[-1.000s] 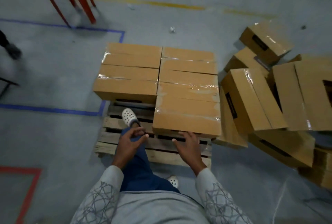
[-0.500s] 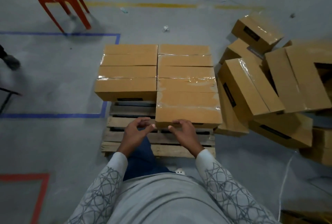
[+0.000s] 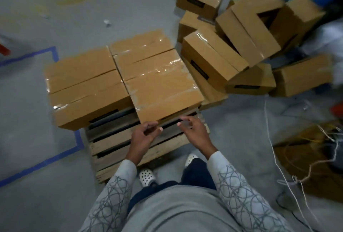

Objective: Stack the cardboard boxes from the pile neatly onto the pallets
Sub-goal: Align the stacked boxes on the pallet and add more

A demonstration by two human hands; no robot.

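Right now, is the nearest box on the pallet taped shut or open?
Shut: the nearest cardboard box has flat flaps under glossy clear tape.

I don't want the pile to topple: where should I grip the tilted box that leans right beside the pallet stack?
Grip the tilted box by its two short ends, one hand each, coming from its labelled long side, which faces the pallet stack. Another box lies against its far long side, so that face is blocked; both ends look free.
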